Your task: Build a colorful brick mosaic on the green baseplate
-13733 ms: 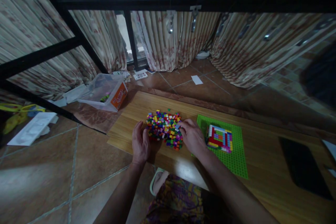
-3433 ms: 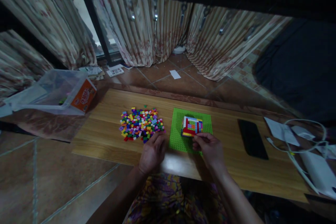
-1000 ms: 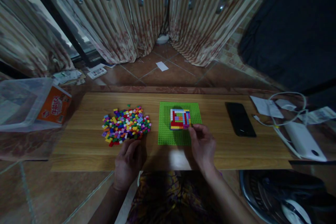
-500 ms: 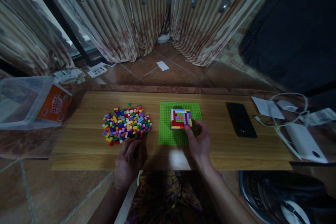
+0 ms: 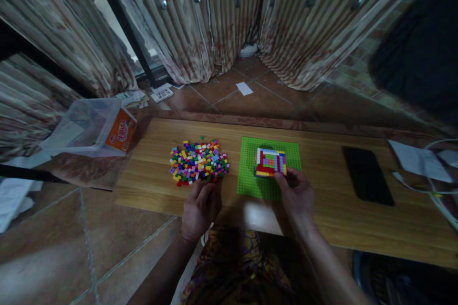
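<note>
A heap of small coloured bricks (image 5: pixel 199 167) lies on the wooden board (image 5: pixel 322 219). To its right a green baseplate (image 5: pixel 266 152) carries a square multi-coloured brick build (image 5: pixel 271 162). My left hand (image 5: pixel 199 209) rests on the board's near edge just below the heap, fingers loosely curled, nothing visible in it. My right hand (image 5: pixel 295 194) sits on the near part of the baseplate, fingertips at the build's near right corner. Whether it pinches a brick is hidden by the fingers.
A black phone (image 5: pixel 367 178) lies right of the baseplate, with papers (image 5: pixel 418 159) and a white cable (image 5: pixel 429 190) at the far right. A clear plastic box with an orange label (image 5: pixel 96 126) stands at the left. Striped curtains (image 5: pixel 214 9) hang behind a tiled floor.
The view has swung left and the scene now sits further right. My right hand stays at the build's near right corner; my left hand stays below the heap.
</note>
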`<action>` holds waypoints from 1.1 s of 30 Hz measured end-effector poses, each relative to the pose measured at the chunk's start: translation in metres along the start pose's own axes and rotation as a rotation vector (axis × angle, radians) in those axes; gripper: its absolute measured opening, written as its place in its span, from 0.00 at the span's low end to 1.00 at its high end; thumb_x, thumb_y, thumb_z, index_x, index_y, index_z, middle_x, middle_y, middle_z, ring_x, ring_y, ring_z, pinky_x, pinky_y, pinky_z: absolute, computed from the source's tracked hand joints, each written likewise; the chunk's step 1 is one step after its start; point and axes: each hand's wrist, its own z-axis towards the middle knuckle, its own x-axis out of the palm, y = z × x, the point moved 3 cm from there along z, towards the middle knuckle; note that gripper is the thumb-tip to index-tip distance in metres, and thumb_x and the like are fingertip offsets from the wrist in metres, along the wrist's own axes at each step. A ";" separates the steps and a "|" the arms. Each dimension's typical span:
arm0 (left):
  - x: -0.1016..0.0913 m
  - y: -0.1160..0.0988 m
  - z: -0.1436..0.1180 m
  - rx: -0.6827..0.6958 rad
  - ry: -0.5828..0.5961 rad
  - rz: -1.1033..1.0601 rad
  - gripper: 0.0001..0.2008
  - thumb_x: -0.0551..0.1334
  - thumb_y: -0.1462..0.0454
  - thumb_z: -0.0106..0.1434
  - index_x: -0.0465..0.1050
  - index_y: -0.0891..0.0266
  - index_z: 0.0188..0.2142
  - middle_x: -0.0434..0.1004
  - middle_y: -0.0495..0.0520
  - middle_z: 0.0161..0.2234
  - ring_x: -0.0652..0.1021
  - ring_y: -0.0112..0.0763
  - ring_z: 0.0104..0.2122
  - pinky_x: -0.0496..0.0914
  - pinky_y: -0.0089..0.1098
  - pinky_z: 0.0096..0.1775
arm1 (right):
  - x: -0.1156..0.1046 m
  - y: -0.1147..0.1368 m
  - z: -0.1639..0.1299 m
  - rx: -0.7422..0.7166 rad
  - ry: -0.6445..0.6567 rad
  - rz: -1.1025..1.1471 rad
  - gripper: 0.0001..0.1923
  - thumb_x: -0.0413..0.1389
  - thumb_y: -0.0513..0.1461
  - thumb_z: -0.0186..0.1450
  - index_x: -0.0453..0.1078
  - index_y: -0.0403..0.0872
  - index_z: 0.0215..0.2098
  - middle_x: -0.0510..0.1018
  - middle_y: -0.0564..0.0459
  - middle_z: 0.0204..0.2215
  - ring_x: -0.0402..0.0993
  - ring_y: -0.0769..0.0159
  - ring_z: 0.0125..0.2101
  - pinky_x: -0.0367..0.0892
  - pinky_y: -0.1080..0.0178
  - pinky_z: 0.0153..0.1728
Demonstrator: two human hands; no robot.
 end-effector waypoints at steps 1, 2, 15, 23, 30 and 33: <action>0.000 0.000 0.000 -0.005 -0.001 -0.004 0.08 0.56 0.65 0.66 0.70 0.60 0.43 0.72 0.57 0.41 0.76 0.31 0.41 0.74 0.31 0.43 | 0.000 -0.001 0.001 -0.003 0.011 0.007 0.27 0.62 0.53 0.54 0.73 0.42 0.43 0.80 0.44 0.34 0.75 0.58 0.32 0.68 0.56 0.35; 0.000 0.000 -0.001 -0.012 -0.002 -0.007 0.08 0.56 0.66 0.66 0.70 0.60 0.43 0.72 0.57 0.42 0.76 0.31 0.41 0.74 0.30 0.43 | 0.000 -0.002 0.003 -0.008 0.024 0.018 0.26 0.62 0.52 0.54 0.73 0.42 0.43 0.80 0.44 0.34 0.75 0.58 0.32 0.68 0.56 0.35; -0.003 -0.001 -0.005 0.013 -0.013 -0.060 0.08 0.55 0.67 0.66 0.70 0.61 0.43 0.73 0.57 0.40 0.76 0.30 0.39 0.73 0.29 0.41 | 0.007 0.051 -0.031 -0.487 0.121 -0.099 0.13 0.53 0.46 0.65 0.74 0.47 0.38 0.78 0.48 0.36 0.74 0.59 0.37 0.67 0.58 0.40; -0.001 0.000 -0.006 0.024 -0.013 -0.086 0.08 0.56 0.67 0.65 0.70 0.61 0.43 0.73 0.57 0.39 0.75 0.31 0.39 0.73 0.29 0.41 | 0.095 0.060 -0.052 -0.711 0.479 -0.371 0.12 0.49 0.35 0.67 0.74 0.49 0.41 0.78 0.49 0.36 0.70 0.58 0.40 0.64 0.58 0.43; 0.001 0.002 -0.007 0.033 -0.029 -0.072 0.08 0.56 0.68 0.65 0.71 0.61 0.42 0.73 0.57 0.39 0.76 0.30 0.38 0.74 0.29 0.40 | 0.106 0.060 -0.047 -0.781 0.461 -0.523 0.09 0.51 0.34 0.66 0.73 0.48 0.36 0.75 0.50 0.33 0.68 0.59 0.37 0.62 0.59 0.41; 0.001 0.003 -0.008 0.031 -0.017 -0.061 0.09 0.56 0.68 0.64 0.70 0.61 0.43 0.73 0.57 0.40 0.76 0.31 0.39 0.74 0.30 0.41 | 0.102 0.059 -0.050 -0.774 0.469 -0.518 0.08 0.51 0.33 0.65 0.72 0.47 0.34 0.75 0.50 0.33 0.68 0.59 0.37 0.61 0.60 0.41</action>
